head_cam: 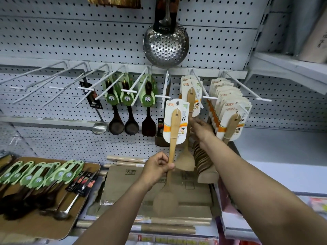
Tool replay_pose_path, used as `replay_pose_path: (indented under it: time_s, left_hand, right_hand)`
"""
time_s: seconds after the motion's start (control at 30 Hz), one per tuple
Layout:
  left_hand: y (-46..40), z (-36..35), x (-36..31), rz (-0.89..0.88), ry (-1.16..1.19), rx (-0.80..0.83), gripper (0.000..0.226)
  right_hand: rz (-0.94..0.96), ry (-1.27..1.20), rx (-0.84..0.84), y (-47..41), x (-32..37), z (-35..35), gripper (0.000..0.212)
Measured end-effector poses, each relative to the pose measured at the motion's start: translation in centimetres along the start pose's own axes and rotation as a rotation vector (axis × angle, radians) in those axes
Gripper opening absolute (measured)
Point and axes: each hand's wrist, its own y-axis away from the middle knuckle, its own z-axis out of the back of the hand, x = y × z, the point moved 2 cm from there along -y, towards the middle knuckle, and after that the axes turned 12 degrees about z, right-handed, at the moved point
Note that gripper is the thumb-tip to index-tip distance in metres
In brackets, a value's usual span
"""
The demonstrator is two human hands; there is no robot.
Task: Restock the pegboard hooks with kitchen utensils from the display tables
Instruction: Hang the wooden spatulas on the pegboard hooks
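My left hand [158,166] grips the handle of a carded wooden spatula [174,131], held upright in front of the pegboard [70,41]. My right hand [200,129] reaches up to a second wooden spatula [191,101] that hangs on a white hook [200,87]; its fingers touch that spatula's handle. To the right, a hook carries a thick stack of the same carded spatulas [230,110]. Left of my hands hang dark wooden spoons on green cards [127,98] and a steel ladle [99,127]. Several hooks [35,80] at far left are bare.
A large perforated skimmer [165,45] hangs above. A brown tray [44,225] at lower left holds green-carded dark spoons [35,175] and steel ladles. A cardboard box [185,193] and rolling pins [127,160] lie below my hands. A shelf [283,68] juts out at right.
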Motion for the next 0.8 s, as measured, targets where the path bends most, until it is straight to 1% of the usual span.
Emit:
replay_pose_path:
  time_s: [0.07, 0.13, 0.2, 0.27, 0.33, 0.4, 0.47, 0.57, 0.7, 0.8]
  left_hand:
    - [1.0, -0.1, 0.3, 0.008, 0.019, -0.010, 0.020]
    - [2.1, -0.4, 0.5, 0.002, 0.035, -0.022, 0.021]
    - [3.2, -0.7, 0.6, -0.012, 0.046, -0.031, 0.021]
    - [4.4, -1.1, 0.6, -0.019, 0.049, -0.038, 0.020]
    - [5.3, -1.6, 0.6, -0.021, 0.048, -0.043, 0.020]
    - [5.9, -2.2, 0.5, -0.034, 0.047, -0.043, 0.022]
    - [6.3, -2.7, 0.2, -0.063, 0.031, -0.038, 0.023]
    - [6.6, -3.4, -0.2, -0.096, 0.019, -0.031, 0.022]
    - [6.7, -4.1, -0.6, -0.091, -0.004, -0.011, 0.022]
    - [6.4, -4.6, -0.9, -0.086, -0.041, -0.015, 0.021]
  right_hand:
    - [-0.003, -0.065, 0.022, 2.3, 1.0, 0.0, 0.041]
    - [0.012, -0.195, 0.060, 5.0, 2.2, -0.1, 0.041]
    - [0.057, -0.261, 0.101, 7.4, 3.3, 0.1, 0.040]
    - [0.130, -0.245, 0.139, 9.8, 4.5, 0.1, 0.035]
    - [0.231, -0.168, 0.152, 11.4, 5.4, 0.3, 0.026]
    - [0.308, -0.135, 0.132, 12.5, 6.0, 0.6, 0.013]
    - [0.349, -0.135, 0.104, 13.3, 6.6, 1.0, 0.006]
    - [0.372, -0.135, 0.081, 14.0, 7.2, 1.7, 0.006]
    - [0.357, -0.162, 0.034, 13.9, 7.4, 2.6, 0.006]
    - [0.334, -0.174, -0.006, 13.4, 7.2, 3.0, 0.011]
